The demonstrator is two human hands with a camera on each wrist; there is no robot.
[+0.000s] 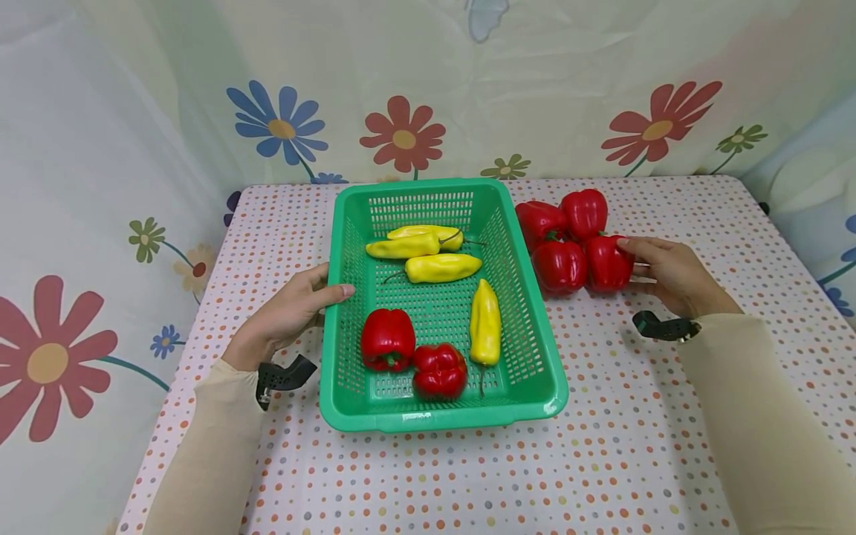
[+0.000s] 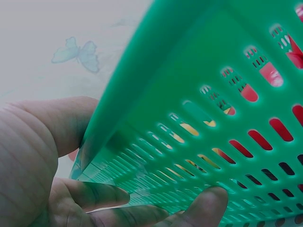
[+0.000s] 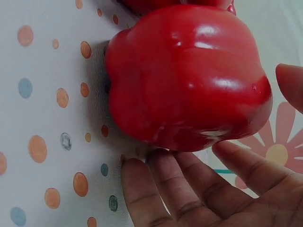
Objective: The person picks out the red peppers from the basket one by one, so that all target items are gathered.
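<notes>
My left hand (image 1: 290, 308) holds the left side of a green plastic basket (image 1: 441, 425), thumb over the rim. In the left wrist view the fingers lie along the slotted outer wall (image 2: 156, 80). Inside the basket are two red bell peppers (image 1: 388, 338) and several yellow peppers (image 1: 438, 268). On the right, my right hand (image 1: 675, 276) reaches the nearest red bell pepper (image 1: 610, 266) of a small group. In the right wrist view its extended fingers (image 3: 189, 184) are at that pepper's side, and the thumb stands apart from it.
More red bell peppers (image 1: 560, 266) sit close against the basket's right side. A dotted cloth (image 1: 428, 483) covers the table. Behind the table hangs a flower-patterned curtain (image 1: 535, 89). A black camera mount (image 1: 665, 327) is on each wrist.
</notes>
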